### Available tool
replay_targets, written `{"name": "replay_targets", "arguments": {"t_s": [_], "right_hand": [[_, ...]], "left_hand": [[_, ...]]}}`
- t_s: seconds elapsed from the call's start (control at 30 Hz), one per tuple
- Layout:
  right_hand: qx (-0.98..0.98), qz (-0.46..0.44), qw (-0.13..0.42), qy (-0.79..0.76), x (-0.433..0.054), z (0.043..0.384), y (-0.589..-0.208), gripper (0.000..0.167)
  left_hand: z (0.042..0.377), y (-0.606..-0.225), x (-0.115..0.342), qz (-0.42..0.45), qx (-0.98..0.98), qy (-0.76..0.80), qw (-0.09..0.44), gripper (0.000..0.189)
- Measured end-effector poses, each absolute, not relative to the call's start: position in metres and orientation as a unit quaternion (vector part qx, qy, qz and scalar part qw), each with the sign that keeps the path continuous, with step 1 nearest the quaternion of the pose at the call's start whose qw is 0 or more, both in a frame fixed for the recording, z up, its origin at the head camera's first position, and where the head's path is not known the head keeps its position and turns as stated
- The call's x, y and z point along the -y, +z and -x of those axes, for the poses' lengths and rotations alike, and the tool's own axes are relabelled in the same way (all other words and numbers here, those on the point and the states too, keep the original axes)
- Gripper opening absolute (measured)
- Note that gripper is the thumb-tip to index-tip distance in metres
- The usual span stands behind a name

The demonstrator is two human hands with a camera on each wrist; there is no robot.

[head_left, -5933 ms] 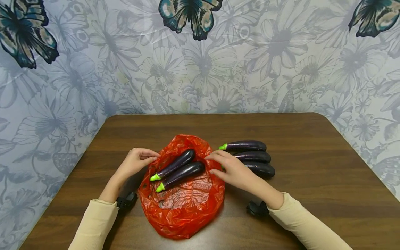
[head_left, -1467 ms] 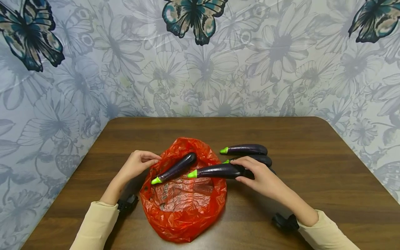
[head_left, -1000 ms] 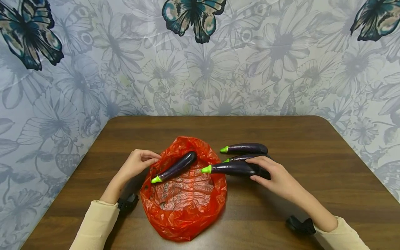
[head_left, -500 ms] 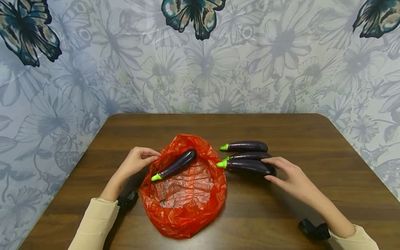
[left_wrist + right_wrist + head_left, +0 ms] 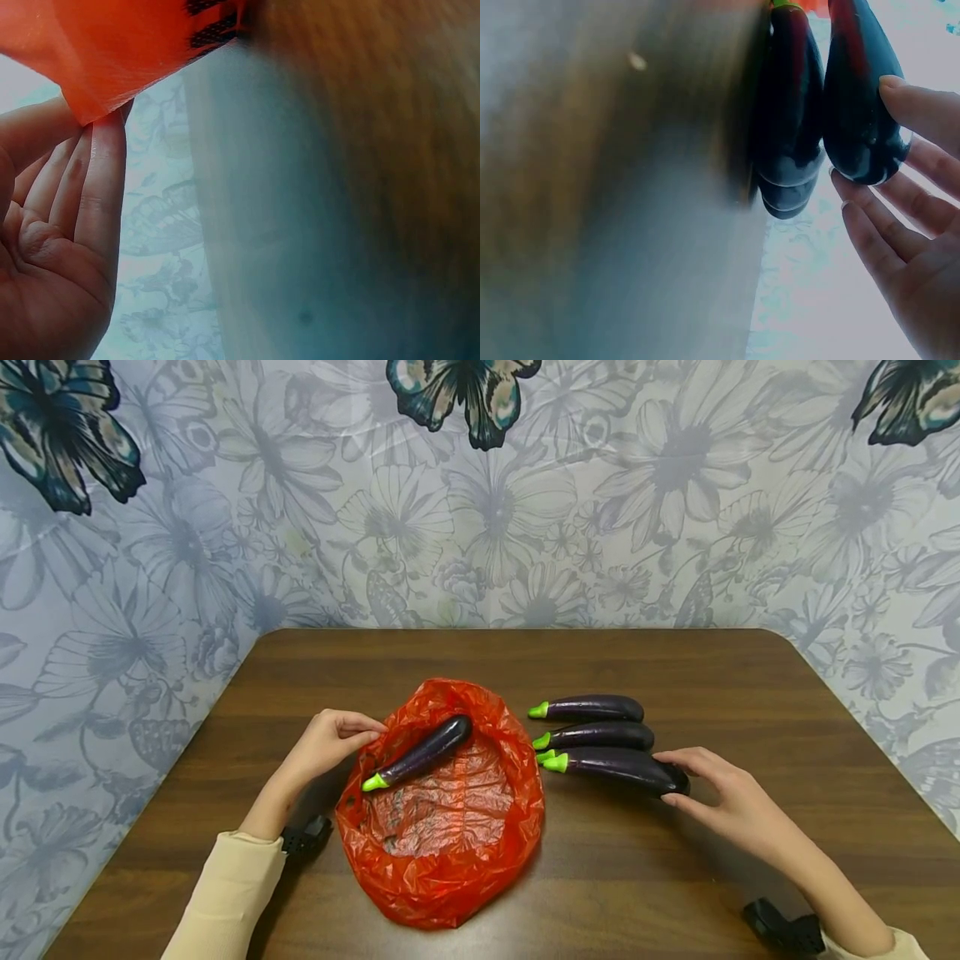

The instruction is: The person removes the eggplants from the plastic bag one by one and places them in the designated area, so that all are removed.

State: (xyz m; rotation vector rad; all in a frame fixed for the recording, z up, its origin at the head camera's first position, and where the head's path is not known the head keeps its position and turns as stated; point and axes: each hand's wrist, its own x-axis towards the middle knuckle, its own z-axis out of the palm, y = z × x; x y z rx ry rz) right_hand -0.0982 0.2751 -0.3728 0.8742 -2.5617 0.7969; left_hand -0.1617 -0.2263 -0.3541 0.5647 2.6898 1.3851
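A red plastic bag (image 5: 450,885) lies spread with its mouth facing up, and one dark purple eggplant (image 5: 423,752) rests in it. My left hand (image 5: 330,745) pinches the bag's left rim; in the left wrist view, the thumb and fingers (image 5: 105,172) press the red film between them. My right hand (image 5: 738,806) holds another eggplant (image 5: 618,768) by its rounded end, green stem pointing at the bag. In the right wrist view, the thumb is on one side of this held eggplant (image 5: 861,97) and fingertips on the other. It covers most of an eggplant behind it.
Right of the bag, two eggplants lie in plain sight in a row, the far eggplant (image 5: 596,707) and the middle eggplant (image 5: 600,735). Everything is on a brown wooden table (image 5: 675,668). A patterned wall covering (image 5: 525,527) rises behind its far edge.
Two eggplants lay in the bag at first. My right hand has taken one, drawing it out rightward to beside the others on the table. My left hand has stayed at the bag's rim.
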Motion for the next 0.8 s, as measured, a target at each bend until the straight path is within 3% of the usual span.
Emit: {"name": "replay_targets", "arguments": {"t_s": [0.37,0.8], "right_hand": [[0.889,-0.331,0.143,0.281,-0.274,0.097,-0.376,0.060],[0.881,-0.351,0.154,0.278,-0.270,0.094,-0.382,0.061]], "left_hand": [[0.164,-0.354,0.226,-0.185,-0.873,0.449,0.030,0.015],[0.177,-0.385,0.242,-0.189,-0.866,0.461,0.031,0.016]]}}
